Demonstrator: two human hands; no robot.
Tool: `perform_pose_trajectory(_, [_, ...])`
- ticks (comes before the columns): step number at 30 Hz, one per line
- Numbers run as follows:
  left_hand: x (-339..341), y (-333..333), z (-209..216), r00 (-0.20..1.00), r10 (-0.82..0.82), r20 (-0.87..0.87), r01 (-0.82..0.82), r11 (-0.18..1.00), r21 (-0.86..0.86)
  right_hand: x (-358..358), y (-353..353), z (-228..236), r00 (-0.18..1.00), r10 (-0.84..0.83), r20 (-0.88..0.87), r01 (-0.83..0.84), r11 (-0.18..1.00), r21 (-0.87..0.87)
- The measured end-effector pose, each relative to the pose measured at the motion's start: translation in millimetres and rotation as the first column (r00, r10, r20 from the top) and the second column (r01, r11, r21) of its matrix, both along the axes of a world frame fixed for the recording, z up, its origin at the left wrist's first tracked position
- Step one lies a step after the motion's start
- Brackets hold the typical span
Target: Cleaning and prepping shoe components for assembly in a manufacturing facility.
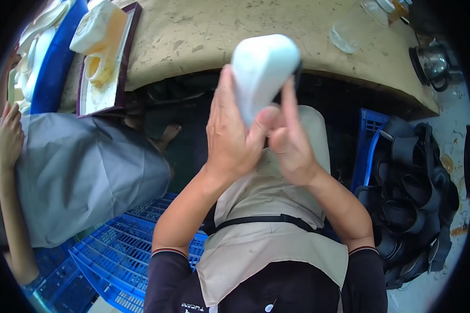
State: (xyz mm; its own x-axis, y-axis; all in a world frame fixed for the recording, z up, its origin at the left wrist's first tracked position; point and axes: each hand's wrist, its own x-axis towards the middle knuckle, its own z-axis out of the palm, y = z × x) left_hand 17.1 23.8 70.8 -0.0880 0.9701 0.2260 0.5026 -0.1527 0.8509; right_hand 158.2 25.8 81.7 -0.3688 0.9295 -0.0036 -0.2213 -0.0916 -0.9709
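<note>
A white shoe sole (263, 65), rounded at its far end and slightly blurred, is held up between my two hands in front of the table edge. Something dark shows along its right edge, perhaps a black upper on its hidden side. My left hand (232, 138) lies along the sole's left side, fingers stretched up it and thumb across its near end. On the right side, my right hand (293, 146) is closed about the sole's lower part. Its fingers are smeared by motion and partly hidden.
A worn, paper-covered table (193, 44) spans the far side. At left, a tray (124, 62) bears a stained white container (96, 31), next to a blue crate (57, 57) of white soles. Black shoe uppers (407, 193) fill the right crate. A co-worker in a grey apron (83, 177) sits left.
</note>
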Motion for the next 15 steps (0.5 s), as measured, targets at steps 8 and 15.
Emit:
perform_pose_trajectory(8, [8.9, -25.2, -43.9, 0.897, 0.094, 0.432, 0.026, 0.964, -0.264, 25.0, -36.8, -11.1, 0.891, 0.043, 0.452, -0.061, 0.998, 0.025])
perform_pose_trajectory(15, [-15.5, -25.3, -91.3, 0.867, 0.12, 0.483, 0.063, 0.936, -0.345, 44.7, -46.4, -70.1, 0.845, -0.251, 0.473, 0.144, 0.957, 0.251])
